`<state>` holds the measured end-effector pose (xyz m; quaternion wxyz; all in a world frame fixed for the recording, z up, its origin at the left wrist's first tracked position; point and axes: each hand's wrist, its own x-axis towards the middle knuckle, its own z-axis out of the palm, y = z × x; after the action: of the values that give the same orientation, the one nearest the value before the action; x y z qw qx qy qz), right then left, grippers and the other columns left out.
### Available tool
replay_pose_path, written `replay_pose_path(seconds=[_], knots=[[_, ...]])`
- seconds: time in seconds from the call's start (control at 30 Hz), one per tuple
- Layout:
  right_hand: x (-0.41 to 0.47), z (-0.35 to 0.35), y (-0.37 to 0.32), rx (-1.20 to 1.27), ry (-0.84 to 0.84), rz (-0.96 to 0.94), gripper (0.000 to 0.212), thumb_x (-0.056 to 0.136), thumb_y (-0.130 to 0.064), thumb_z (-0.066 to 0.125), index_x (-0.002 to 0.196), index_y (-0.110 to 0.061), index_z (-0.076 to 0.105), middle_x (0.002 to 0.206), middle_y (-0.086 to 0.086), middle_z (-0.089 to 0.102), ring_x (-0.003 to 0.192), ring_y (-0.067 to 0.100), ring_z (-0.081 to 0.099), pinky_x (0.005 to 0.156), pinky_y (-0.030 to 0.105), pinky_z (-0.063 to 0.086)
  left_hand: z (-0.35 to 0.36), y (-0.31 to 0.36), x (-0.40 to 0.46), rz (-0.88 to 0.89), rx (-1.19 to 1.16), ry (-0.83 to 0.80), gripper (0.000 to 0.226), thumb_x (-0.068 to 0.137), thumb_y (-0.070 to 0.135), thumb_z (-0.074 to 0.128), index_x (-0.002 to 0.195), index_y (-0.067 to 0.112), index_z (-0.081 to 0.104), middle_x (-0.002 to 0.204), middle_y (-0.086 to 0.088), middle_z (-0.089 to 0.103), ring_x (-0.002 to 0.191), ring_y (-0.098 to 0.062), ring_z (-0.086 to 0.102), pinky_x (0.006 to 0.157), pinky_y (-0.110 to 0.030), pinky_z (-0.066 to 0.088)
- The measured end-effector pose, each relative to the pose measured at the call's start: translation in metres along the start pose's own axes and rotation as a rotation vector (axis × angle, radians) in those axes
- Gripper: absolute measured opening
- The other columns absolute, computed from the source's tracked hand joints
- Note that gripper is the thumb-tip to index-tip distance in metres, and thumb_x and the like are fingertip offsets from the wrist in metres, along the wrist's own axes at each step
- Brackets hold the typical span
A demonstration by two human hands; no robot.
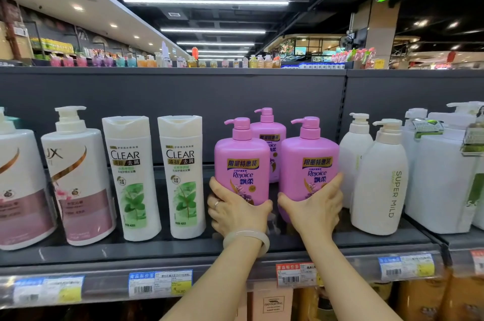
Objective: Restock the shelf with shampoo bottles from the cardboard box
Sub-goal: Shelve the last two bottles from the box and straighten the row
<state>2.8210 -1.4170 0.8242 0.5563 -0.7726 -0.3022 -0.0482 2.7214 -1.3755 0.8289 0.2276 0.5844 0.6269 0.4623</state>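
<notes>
Two pink Rejoice pump shampoo bottles stand side by side on the dark shelf [157, 252]. My left hand [237, 212], with a ring and a pale bangle, grips the lower part of the left pink bottle [242, 161]. My right hand [315, 206] grips the base of the right pink bottle [309, 161]. A third pink bottle [269, 137] stands behind them, further back on the shelf. The cardboard box is not in view.
Two white CLEAR bottles [132, 176] and LUX pump bottles [78, 176] stand to the left. White pump bottles [379, 179] and bundled white packs [442, 171] crowd the right. Price tags [159, 285] line the shelf edge. Orange bottles fill the shelf below.
</notes>
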Motion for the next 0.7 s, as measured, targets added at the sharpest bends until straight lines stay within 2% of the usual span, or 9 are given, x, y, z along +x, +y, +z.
replay_pose_path(seconds=[0.47,0.6,0.7], knots=[[-0.006,-0.005,-0.004,0.012,-0.034,-0.015,0.13,0.053,-0.045,0.08,0.146,-0.017,-0.007,0.142,0.019,0.026,0.131,0.035,0.026,0.105,0.051,0.03,-0.001,0.001,-0.007,0.013,-0.033,0.005,0.129,0.044,0.046,0.085,0.139,0.017,0.003,0.134,-0.02,0.033,0.12,-0.039,0.037,0.099,-0.049,0.035],[-0.008,-0.015,-0.004,0.023,-0.115,-0.019,0.135,0.056,-0.047,0.082,0.146,-0.014,-0.012,0.149,0.017,0.016,0.138,0.034,0.019,0.113,0.049,0.022,-0.004,0.002,-0.009,0.018,-0.048,-0.008,0.129,0.045,0.045,0.086,0.14,0.015,0.004,0.134,-0.023,0.033,0.121,-0.041,0.036,0.101,-0.05,0.033],[-0.013,-0.032,0.003,0.105,-0.084,-0.098,0.125,0.061,-0.048,0.08,0.148,-0.018,-0.004,0.155,0.01,0.01,0.143,0.027,0.011,0.116,0.046,0.017,-0.007,0.001,-0.01,0.026,-0.062,-0.042,0.133,0.046,0.045,0.087,0.143,0.014,0.0,0.137,-0.025,0.031,0.125,-0.042,0.035,0.106,-0.053,0.028]])
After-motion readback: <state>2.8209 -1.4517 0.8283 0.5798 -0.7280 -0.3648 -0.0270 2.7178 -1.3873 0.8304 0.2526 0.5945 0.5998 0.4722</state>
